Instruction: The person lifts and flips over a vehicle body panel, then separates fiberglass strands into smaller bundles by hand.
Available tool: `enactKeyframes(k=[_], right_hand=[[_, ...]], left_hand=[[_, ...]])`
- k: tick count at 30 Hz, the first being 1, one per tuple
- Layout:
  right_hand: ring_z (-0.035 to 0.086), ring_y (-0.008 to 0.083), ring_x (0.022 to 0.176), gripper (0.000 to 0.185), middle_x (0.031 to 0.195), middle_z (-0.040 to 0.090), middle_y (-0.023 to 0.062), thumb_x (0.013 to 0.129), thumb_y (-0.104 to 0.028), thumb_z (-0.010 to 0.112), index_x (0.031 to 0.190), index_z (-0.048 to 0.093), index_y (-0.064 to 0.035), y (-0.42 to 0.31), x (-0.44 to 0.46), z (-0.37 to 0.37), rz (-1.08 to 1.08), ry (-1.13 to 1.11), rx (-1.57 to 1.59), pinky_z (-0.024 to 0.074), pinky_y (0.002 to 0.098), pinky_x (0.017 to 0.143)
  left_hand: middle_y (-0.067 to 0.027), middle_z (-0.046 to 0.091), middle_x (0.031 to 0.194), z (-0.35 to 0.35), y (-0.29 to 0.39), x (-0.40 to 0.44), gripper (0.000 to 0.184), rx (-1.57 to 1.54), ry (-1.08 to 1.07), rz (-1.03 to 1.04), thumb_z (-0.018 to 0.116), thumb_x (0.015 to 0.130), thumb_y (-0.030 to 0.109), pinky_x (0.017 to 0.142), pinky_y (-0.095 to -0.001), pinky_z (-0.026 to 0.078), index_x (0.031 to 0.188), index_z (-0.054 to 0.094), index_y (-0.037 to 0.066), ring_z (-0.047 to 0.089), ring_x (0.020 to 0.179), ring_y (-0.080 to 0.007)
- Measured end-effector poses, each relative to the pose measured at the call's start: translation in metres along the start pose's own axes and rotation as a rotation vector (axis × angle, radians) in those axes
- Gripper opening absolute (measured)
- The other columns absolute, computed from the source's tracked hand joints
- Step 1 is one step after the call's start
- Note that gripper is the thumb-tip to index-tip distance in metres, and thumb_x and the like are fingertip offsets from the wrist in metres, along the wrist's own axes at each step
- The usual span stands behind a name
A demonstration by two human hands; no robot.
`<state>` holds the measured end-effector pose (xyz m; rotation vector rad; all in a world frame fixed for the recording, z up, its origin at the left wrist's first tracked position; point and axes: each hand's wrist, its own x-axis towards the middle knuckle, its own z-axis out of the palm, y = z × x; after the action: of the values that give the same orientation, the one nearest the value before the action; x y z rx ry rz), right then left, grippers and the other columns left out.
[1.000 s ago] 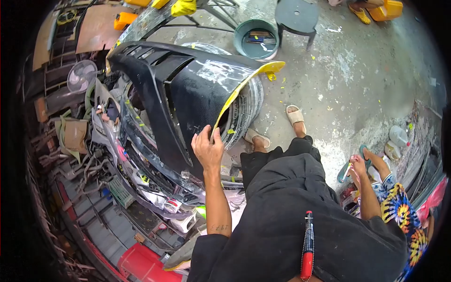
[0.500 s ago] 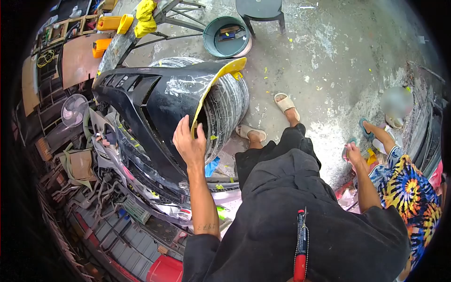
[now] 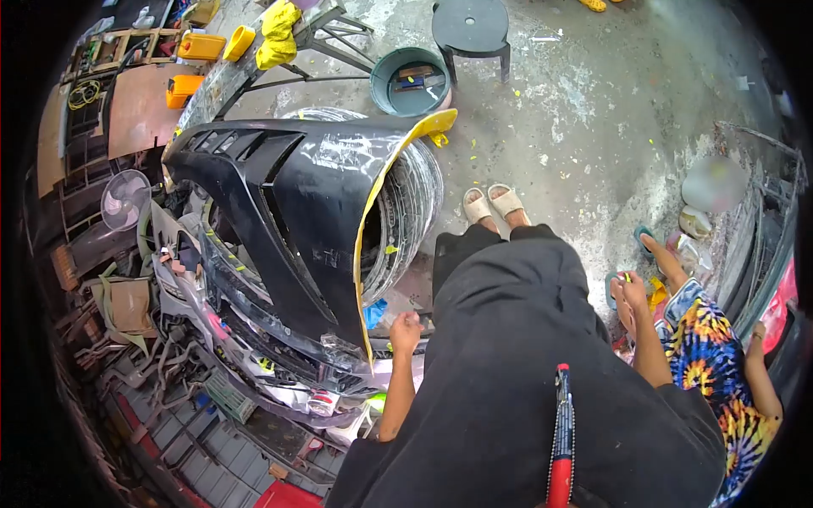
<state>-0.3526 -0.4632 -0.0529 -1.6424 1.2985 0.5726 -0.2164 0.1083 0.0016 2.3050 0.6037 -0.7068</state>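
A black car fender (image 3: 326, 182) with slotted vents and a yellow-edged rim rests over a stack of tyres (image 3: 406, 220). My left hand (image 3: 406, 334) is beside the fender's lower end, apart from it, with its fingers curled in and nothing visible in them. On the other side, my right hand (image 3: 631, 295) is closed at my side, and a small yellow-green speck shows at its fingertips; what it holds, if anything, is too small to name. A red-capped pen (image 3: 563, 423) hangs on a bead chain at my chest.
A grey bucket (image 3: 395, 103) with tools inside stands near a dark stool (image 3: 472, 34). Car parts (image 3: 254, 339) and a fan (image 3: 126, 201) crowd the left. At the right, a person in a tie-dye garment (image 3: 710, 339) sits close to my right arm.
My left hand has come off the fender's yellow edge and dropped back toward my body, its fingers curling. My feet, apart before, now stand together. My right hand stays closed at my side.
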Motion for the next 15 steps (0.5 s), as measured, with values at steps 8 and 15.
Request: enactKeyframes(k=[8, 15], right_hand=[[0.06, 0.0219, 0.077, 0.026, 0.085, 0.062, 0.0096, 0.088, -0.018, 0.057, 0.104, 0.06, 0.0026, 0.038, -0.078, 0.005, 0.121, 0.172, -0.062, 0.0467, 0.0312, 0.07], [0.059, 0.0123, 0.086, 0.022, 0.091, 0.065, 0.0075, 0.086, 0.0, 0.056, 0.106, 0.062, -0.001, 0.098, -0.118, -0.004, -0.138, 0.088, -0.166, 0.0463, 0.0253, 0.078]], left_hand=[[-0.0101, 0.06, 0.066, 0.049, -0.103, 0.036, 0.015, -0.572, -0.546, -0.523, 0.056, 0.088, 0.01, 0.043, -0.0318, 0.047, 0.101, 0.058, 0.002, 0.057, 0.051, -0.0196], [-0.0135, 0.062, 0.064, 0.048, 0.003, 0.088, 0.032, -0.137, -0.241, -0.031, 0.062, 0.088, 0.032, 0.058, -0.0375, 0.047, 0.08, 0.063, 0.001, 0.06, 0.059, -0.0218]])
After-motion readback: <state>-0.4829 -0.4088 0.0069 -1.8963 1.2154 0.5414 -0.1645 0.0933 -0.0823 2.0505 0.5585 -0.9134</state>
